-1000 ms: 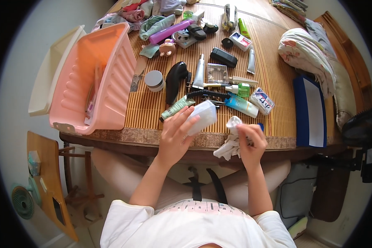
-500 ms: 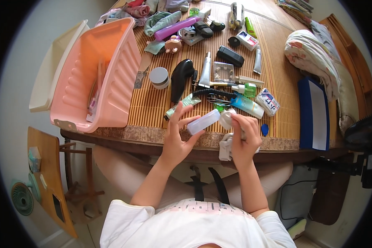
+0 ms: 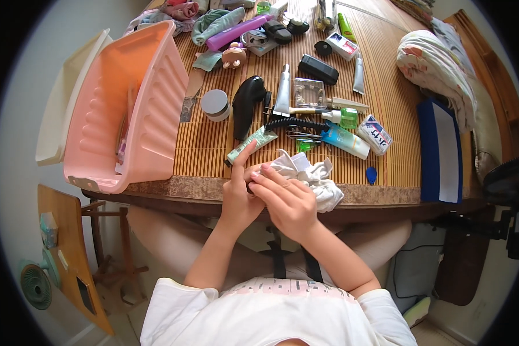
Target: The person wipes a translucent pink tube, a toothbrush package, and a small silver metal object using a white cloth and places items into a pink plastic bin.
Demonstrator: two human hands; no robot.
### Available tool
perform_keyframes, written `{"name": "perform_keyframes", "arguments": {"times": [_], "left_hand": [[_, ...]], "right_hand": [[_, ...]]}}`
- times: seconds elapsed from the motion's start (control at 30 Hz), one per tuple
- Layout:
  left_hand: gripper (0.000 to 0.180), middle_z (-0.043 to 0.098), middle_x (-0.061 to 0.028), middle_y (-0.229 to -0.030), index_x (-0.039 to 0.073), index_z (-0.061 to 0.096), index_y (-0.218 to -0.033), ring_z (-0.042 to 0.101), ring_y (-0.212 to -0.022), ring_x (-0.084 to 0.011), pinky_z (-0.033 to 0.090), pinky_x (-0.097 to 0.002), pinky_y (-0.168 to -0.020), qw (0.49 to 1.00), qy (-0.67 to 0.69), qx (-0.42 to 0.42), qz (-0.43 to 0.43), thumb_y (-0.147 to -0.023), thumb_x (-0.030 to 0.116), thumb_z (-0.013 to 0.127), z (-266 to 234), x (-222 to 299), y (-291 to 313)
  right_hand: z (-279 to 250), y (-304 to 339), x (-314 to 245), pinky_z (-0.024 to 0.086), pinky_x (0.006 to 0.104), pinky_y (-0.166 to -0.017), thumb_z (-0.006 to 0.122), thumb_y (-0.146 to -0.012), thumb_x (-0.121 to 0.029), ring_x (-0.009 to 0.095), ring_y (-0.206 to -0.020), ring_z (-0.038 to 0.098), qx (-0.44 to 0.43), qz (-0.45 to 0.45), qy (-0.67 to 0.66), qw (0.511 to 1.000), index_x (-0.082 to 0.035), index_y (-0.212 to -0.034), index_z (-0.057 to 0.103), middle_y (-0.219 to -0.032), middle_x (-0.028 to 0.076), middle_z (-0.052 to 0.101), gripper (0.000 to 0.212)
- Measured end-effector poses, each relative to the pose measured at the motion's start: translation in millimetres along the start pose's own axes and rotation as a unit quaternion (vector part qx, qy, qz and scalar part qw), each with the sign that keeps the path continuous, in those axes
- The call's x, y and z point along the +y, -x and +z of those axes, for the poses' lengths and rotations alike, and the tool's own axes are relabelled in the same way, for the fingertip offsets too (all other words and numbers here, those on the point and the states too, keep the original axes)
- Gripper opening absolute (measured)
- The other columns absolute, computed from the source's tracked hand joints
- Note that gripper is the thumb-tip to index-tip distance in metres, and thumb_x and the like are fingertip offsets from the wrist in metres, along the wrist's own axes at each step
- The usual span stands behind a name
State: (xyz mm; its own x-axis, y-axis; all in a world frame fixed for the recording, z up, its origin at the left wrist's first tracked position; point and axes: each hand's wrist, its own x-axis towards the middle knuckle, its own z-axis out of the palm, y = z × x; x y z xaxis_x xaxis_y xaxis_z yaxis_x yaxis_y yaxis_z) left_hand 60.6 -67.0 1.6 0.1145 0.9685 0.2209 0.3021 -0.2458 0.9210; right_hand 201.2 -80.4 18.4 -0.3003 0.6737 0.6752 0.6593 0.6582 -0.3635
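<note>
My left hand point(image 3: 240, 193) is closed round a pale translucent plastic case, whose far end point(image 3: 300, 162) pokes out past the fingers; the rest of it is covered. My right hand point(image 3: 288, 202) lies over it with a white cloth point(image 3: 328, 195) gripped beneath the fingers, and the cloth wraps about the case. Both hands meet just above the table's near edge. Close beyond them lie a green patterned tube point(image 3: 251, 145), a blue-and-white tube point(image 3: 345, 142) and a bright green item point(image 3: 307, 145). To the right rests a small blue pick-shaped piece point(image 3: 371, 175).
A pink plastic bin point(image 3: 161, 121) stands at the left edge, its cream lid point(image 3: 57, 124) behind. Mid-table hold a black handheld device point(image 3: 248, 106), a lidded jar point(image 3: 215, 105) and a black case point(image 3: 318, 69). On the right are a blue box point(image 3: 439, 153) and bundled fabric point(image 3: 432, 69).
My right hand has moved left and brought the white cloth up against the case. The case, held in plain sight before, is now mostly covered by cloth and fingers.
</note>
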Motion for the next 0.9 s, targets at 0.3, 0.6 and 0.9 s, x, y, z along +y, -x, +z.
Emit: {"name": "perform_keyframes", "arguments": {"times": [0.3,0.6,0.9], "left_hand": [[0.078,0.074,-0.0120,-0.110,0.007,0.037,-0.146,0.072,-0.103,-0.0230,0.057,-0.0321,-0.080,0.999,0.008,-0.004,0.040,-0.083,0.021,0.080,2.3,-7.0,-6.8],[0.068,0.074,-0.0083,-0.112,0.009,0.046,-0.136,0.069,-0.107,-0.0252,0.054,-0.0355,-0.089,0.999,0.040,0.011,0.017,-0.080,0.016,0.083,5.8,-7.2,-4.9],[0.037,0.069,-0.0149,-0.110,0.000,0.065,-0.106,0.067,-0.110,-0.0214,0.056,-0.0324,-0.085,0.996,0.087,0.030,0.000,-0.077,0.012,0.085,-2.8,-9.2,-6.0]], "right_hand": [[-3.0,3.7,2.9,0.059,0.0331,-0.076,0.066,-0.077,0.003,0.026,-0.115,0.068,-0.010,0.002,-0.023,1.000,-0.004,-0.101,0.072,-0.114,0.011,0.072,0.025],[-43.4,39.2,65.7,0.055,0.0262,-0.071,0.063,-0.094,0.003,0.014,-0.080,0.070,0.117,0.288,-0.058,0.949,-0.001,-0.109,0.071,-0.099,0.010,0.075,0.018],[-49.0,60.6,34.9,0.048,0.0395,-0.094,0.074,-0.084,-0.005,0.029,-0.108,0.059,-0.052,0.179,0.081,0.979,-0.006,-0.124,0.064,-0.119,0.010,0.068,0.041]]}}
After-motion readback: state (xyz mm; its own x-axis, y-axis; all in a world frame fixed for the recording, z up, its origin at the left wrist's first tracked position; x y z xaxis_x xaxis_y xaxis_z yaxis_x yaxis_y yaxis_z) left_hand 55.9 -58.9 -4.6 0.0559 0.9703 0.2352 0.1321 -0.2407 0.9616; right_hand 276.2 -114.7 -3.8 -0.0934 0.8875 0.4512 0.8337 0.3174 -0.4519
